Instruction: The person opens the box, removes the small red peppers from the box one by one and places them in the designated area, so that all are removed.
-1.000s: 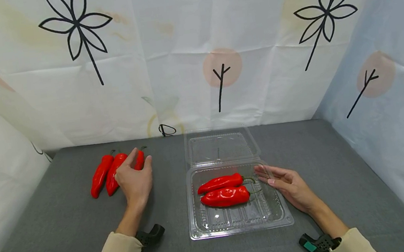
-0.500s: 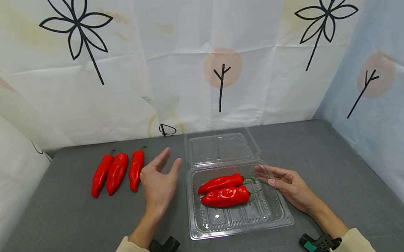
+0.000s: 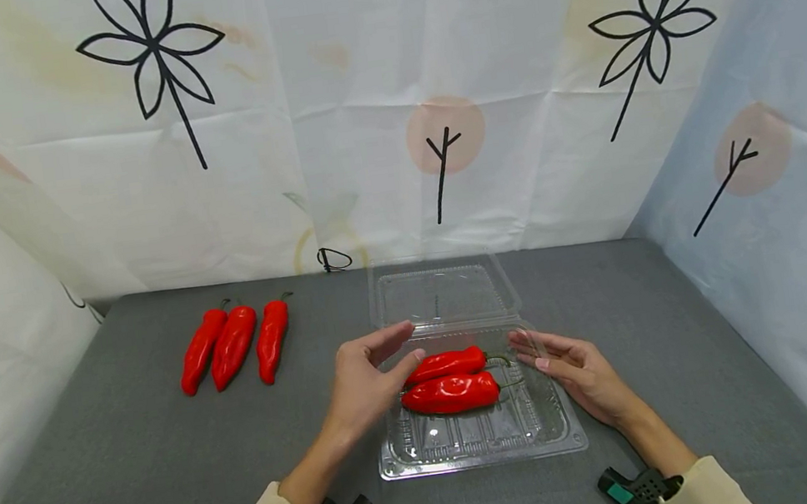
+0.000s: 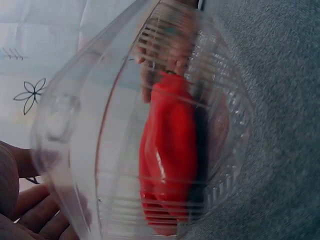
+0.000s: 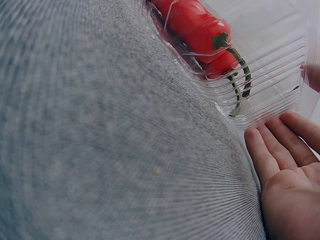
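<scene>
A clear plastic clamshell container [image 3: 482,447] lies on the grey cloth with its lid [image 3: 439,294] folded back. Two red peppers [image 3: 449,394] lie side by side in its base, their green stems [image 5: 245,75] toward the right. My left hand [image 3: 367,383] is at the container's left edge, thumb and fingers apart with nothing between them. It partly covers the left ends of that edge and of the farther pepper. My right hand [image 3: 577,369] is at the container's right side; in the right wrist view its straight fingers [image 5: 265,152] touch the ribbed wall.
Three more red peppers [image 3: 236,348] lie in a row at the back left of the grey table [image 3: 136,478], stems pointing away. A patterned white curtain [image 3: 352,82] hangs behind the table and along both sides.
My left hand has moved right and nearer, from the row of three peppers to the container's left edge. The right hand, container and peppers have stayed put.
</scene>
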A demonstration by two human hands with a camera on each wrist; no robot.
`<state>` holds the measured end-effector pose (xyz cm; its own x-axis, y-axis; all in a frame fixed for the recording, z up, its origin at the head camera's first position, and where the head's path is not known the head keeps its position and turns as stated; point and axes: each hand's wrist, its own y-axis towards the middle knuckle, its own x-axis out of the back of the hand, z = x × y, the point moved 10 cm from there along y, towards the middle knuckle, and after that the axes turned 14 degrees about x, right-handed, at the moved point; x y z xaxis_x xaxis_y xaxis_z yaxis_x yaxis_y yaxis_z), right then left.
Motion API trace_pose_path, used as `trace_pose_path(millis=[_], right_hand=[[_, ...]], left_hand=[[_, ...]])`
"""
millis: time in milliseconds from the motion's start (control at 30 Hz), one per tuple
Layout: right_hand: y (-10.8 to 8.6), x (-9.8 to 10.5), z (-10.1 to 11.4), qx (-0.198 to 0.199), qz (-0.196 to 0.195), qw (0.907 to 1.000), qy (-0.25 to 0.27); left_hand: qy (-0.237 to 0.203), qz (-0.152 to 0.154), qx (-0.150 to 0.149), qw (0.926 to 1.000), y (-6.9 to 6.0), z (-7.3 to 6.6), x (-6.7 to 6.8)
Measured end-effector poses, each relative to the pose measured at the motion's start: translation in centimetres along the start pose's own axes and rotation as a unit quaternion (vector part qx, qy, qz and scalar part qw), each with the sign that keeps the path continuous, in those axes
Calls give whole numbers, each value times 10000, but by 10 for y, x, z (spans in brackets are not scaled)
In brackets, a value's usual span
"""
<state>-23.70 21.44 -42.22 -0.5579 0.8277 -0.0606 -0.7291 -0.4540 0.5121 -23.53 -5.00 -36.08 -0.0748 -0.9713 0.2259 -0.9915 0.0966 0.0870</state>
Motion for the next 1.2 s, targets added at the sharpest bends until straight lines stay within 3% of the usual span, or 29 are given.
trace_pose_path(millis=[300,467,600,1200], right_hand=[[0,1,-2,-109,-76,9999,-14],[-2,4,-5,-182,-138,9997,-58],[-2,5,-6,-234,-161,9996,-67],[-1,3,-5,-170,-109,9998,6]], left_hand=[[466,873,63,9951,-4,2,-28],[888,1215,95,9886,-3,1,-41],[944,1462,172,9846,-1,2,-51],[1363,1647,515,9755,5,8,-64]])
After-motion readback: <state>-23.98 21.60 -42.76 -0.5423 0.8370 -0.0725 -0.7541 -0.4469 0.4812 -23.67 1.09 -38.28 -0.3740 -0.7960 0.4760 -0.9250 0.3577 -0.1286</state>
